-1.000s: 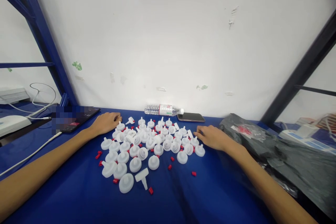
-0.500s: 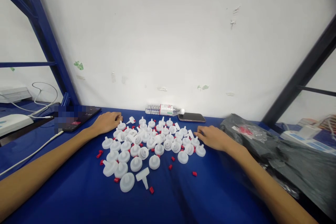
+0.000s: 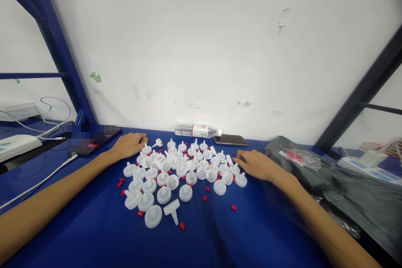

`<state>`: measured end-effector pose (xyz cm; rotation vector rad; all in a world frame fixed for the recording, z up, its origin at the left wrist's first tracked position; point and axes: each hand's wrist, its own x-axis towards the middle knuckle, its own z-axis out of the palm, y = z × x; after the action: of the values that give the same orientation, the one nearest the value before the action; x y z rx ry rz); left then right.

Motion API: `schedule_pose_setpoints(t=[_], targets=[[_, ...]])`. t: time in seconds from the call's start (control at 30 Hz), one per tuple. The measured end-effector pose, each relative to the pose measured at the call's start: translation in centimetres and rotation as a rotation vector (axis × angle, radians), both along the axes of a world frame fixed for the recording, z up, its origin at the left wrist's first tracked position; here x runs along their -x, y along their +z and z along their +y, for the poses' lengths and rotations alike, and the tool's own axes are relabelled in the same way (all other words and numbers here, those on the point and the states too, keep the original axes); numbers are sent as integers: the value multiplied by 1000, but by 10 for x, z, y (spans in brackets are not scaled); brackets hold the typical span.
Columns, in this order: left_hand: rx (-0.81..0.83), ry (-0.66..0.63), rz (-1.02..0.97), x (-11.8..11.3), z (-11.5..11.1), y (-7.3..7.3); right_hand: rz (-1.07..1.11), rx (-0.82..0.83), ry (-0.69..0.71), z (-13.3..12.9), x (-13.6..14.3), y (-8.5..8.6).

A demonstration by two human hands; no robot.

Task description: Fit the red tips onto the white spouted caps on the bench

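Note:
A pile of white plastic nozzle caps [image 3: 153, 217], round with a narrow spout, is spread over the blue tabletop [image 3: 204, 243]. Small red tips [image 3: 233, 207] lie among and around them. Some caps are upright, others tipped over. My left hand [image 3: 129, 145] rests palm down at the pile's far left edge, its fingers loosely bent, partly out of sight and holding nothing visible. At the right edge, my right hand [image 3: 256, 164] lies on the table with fingers a little apart, close to the outermost caps, and grips nothing.
Behind the pile lie a clear water bottle [image 3: 197, 130] on its side and a phone [image 3: 230, 140]. A dark tablet-like device [image 3: 100, 140] with a white cable is at left. Grey plastic bags [image 3: 339, 188] cover the right side. Blue frame posts [image 3: 59, 50] stand before a white wall.
The whole view has shifted very slightly. Both hands and the caps stay where they were on the table.

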<state>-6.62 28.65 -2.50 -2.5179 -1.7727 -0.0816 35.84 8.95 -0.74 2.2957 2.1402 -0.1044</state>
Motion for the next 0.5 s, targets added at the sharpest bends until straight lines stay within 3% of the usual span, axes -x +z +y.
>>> schedule_pose_setpoints(t=[0.5], targets=[[0, 7, 29, -1, 0, 0, -18, 13, -9, 1, 0, 0]])
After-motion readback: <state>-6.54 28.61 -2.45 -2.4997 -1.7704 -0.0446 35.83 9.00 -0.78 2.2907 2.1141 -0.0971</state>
